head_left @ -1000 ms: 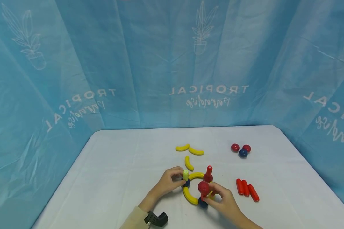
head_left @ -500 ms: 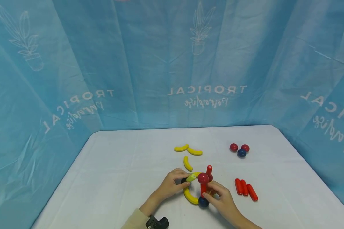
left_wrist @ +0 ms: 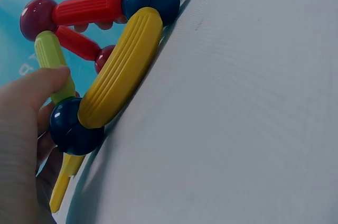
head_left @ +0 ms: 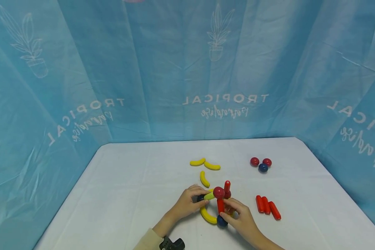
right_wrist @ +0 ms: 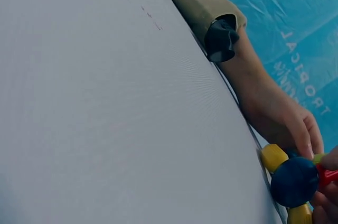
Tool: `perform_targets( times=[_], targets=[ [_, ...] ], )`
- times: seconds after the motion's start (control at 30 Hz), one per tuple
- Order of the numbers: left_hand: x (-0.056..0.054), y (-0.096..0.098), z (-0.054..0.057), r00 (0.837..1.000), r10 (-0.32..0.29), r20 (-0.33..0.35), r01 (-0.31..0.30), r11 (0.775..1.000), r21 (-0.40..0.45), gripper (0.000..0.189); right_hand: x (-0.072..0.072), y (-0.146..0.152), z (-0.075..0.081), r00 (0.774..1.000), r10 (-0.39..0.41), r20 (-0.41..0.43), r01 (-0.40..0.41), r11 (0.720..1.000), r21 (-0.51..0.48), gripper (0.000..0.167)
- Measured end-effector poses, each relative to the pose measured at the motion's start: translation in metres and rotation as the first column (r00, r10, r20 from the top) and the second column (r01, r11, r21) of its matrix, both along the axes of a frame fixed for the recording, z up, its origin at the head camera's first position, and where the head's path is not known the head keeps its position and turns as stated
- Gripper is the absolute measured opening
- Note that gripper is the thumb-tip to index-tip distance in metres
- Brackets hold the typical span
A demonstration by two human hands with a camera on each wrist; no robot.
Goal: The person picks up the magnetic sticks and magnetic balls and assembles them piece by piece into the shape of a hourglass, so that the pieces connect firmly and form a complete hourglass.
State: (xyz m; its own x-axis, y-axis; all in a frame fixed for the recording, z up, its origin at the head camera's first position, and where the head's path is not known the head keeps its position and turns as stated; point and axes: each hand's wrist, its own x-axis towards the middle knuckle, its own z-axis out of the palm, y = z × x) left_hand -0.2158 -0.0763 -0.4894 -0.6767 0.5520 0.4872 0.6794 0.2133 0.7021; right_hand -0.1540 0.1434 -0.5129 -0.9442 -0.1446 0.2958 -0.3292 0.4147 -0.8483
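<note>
My left hand (head_left: 189, 200) pinches a yellow-green rod (left_wrist: 50, 52) between thumb and fingers. One end of this rod sits at a navy ball (left_wrist: 76, 126), the other at a glossy red ball (head_left: 218, 192). A straight red rod (head_left: 220, 205) joins that red ball to the front navy ball (head_left: 222, 221), and my right hand (head_left: 242, 217) pinches this rod. Curved yellow bars (left_wrist: 124, 68) link the lower balls in a ring on the table. Another red rod (head_left: 227, 186) rises from the ring's far-right ball. Fingers partly cover the ring's right side.
Beyond the ring lie loose curved yellow bars (head_left: 204, 179). Two red balls (head_left: 254, 161) and a navy ball (head_left: 263, 168) sit at the back right. Loose red rods (head_left: 267, 205) lie right of my right hand. A blue curtain (head_left: 162, 69) hangs behind the white table (head_left: 137, 173).
The yellow-green rod has tipped from upright toward the right, to the red ball. The red ball on its rod has swung up and back, slightly left. Both hands keep their holds.
</note>
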Motion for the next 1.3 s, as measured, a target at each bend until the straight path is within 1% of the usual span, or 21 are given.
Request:
perform_targets(
  times=[0.13, 0.23, 0.33, 0.43, 0.5, 0.53, 0.63, 0.7, 0.77, 0.87, 0.93, 0.97, 1.0, 1.03, 1.07, 1.1, 1.13, 1.17, 1.2, 1.23, 1.3],
  targets=[
    [0.003, 0.0, 0.004, 0.999, 0.003, 0.035, -0.004, 0.999, 0.032, 0.019, 0.0, -0.001, 0.0, 0.999, -0.025, -0.041, 0.026, 0.999, 0.036, 0.041],
    [0.003, 0.0, 0.001, 0.999, 0.002, 0.04, -0.004, 0.999, 0.052, 0.018, 0.0, -0.001, -0.001, 0.994, -0.047, -0.097, 0.053, 0.997, 0.061, 0.042],
    [0.001, 0.001, -0.009, 0.999, -0.005, 0.032, 0.003, 0.998, 0.07, 0.018, -0.001, -0.001, -0.002, 0.989, -0.088, -0.119, 0.097, 0.993, 0.069, 0.042],
    [-0.002, 0.001, -0.024, 0.999, -0.027, 0.03, 0.025, 0.997, 0.079, 0.019, -0.004, -0.001, -0.001, 0.987, -0.129, -0.099, 0.137, 0.988, 0.072, 0.041],
    [-0.004, 0.001, -0.032, 0.998, -0.049, 0.046, 0.045, 0.995, 0.085, 0.019, -0.006, 0.0, 0.0, 0.986, -0.145, -0.087, 0.152, 0.985, 0.08, 0.041],
    [-0.004, 0.001, -0.034, 0.997, -0.056, 0.056, 0.051, 0.995, 0.089, 0.02, -0.007, 0.001, 0.0, 0.986, -0.147, -0.084, 0.154, 0.984, 0.085, 0.04],
    [-0.003, 0.002, -0.036, 0.997, -0.066, 0.05, 0.061, 0.993, 0.097, 0.02, -0.012, 0.003, 0.001, 0.986, -0.132, -0.098, 0.142, 0.985, 0.095, 0.039],
    [-0.001, 0.003, -0.035, 0.997, -0.056, 0.053, 0.05, 0.993, 0.106, 0.019, -0.018, 0.004, 0.001, 0.986, -0.112, -0.126, 0.125, 0.987, 0.103, 0.038],
    [0.002, 0.005, -0.032, 0.998, -0.054, 0.025, 0.052, 0.993, 0.107, 0.019, -0.023, 0.005, 0.0, 0.982, -0.088, -0.165, 0.107, 0.988, 0.109, 0.037],
    [0.01, 0.007, -0.019, 0.997, -0.083, 0.0, 0.083, 0.99, 0.114, 0.02, -0.031, 0.005, -0.001, 0.976, -0.06, -0.207, 0.084, 0.99, 0.109, 0.038],
    [0.016, 0.007, -0.01, 0.994, -0.081, -0.067, 0.089, 0.988, 0.124, 0.016, -0.035, 0.005, -0.003, 0.974, -0.041, -0.224, 0.066, 0.992, 0.105, 0.038],
    [0.018, 0.007, -0.005, 0.992, -0.056, -0.115, 0.073, 0.987, 0.143, 0.014, -0.036, 0.005, -0.003, 0.974, -0.031, -0.226, 0.056, 0.993, 0.103, 0.038],
    [0.019, 0.007, -0.002, 0.987, -0.007, -0.162, 0.036, 0.984, 0.176, 0.011, -0.037, 0.006, -0.004, 0.974, -0.023, -0.224, 0.046, 0.994, 0.097, 0.038],
    [0.018, 0.007, -0.001, 0.975, 0.07, -0.212, -0.024, 0.977, 0.212, 0.01, -0.038, 0.006, -0.004, 0.975, -0.014, -0.223, 0.036, 0.995, 0.093, 0.038],
    [0.018, 0.007, 0.0, 0.955, 0.162, -0.247, -0.096, 0.962, 0.257, 0.012, -0.038, 0.006, -0.004, 0.975, -0.007, -0.222, 0.027, 0.996, 0.089, 0.037],
    [0.016, 0.007, -0.001, 0.931, 0.254, -0.262, -0.171, 0.938, 0.302, 0.014, -0.038, 0.006, -0.004, 0.975, -0.001, -0.222, 0.02, 0.996, 0.086, 0.036],
    [0.014, 0.007, -0.004, 0.908, 0.338, -0.249, -0.245, 0.908, 0.339, 0.016, -0.039, 0.006, -0.005, 0.976, 0.003, -0.219, 0.015, 0.997, 0.082, 0.036],
    [0.011, 0.007, -0.008, 0.884, 0.406, -0.232, -0.312, 0.882, 0.354, 0.02, -0.039, 0.005, -0.004, 0.976, 0.005, -0.218, 0.012, 0.997, 0.077, 0.035],
    [0.008, 0.007, -0.012, 0.875, 0.444, -0.195, -0.36, 0.864, 0.351, 0.023, -0.038, 0.005, -0.004, 0.977, 0.003, -0.213, 0.013, 0.997, 0.072, 0.035],
    [0.005, 0.008, -0.016, 0.877, 0.457, -0.146, -0.392, 0.859, 0.329, 0.026, -0.038, 0.005, -0.004, 0.978, 0.0, -0.21, 0.015, 0.998, 0.068, 0.034],
    [0.001, 0.007, -0.025, 0.894, 0.442, -0.071, -0.412, 0.874, 0.258, 0.029, -0.037, 0.004, -0.005, 0.98, -0.007, -0.198, 0.02, 0.998, 0.063, 0.034]
  ],
)
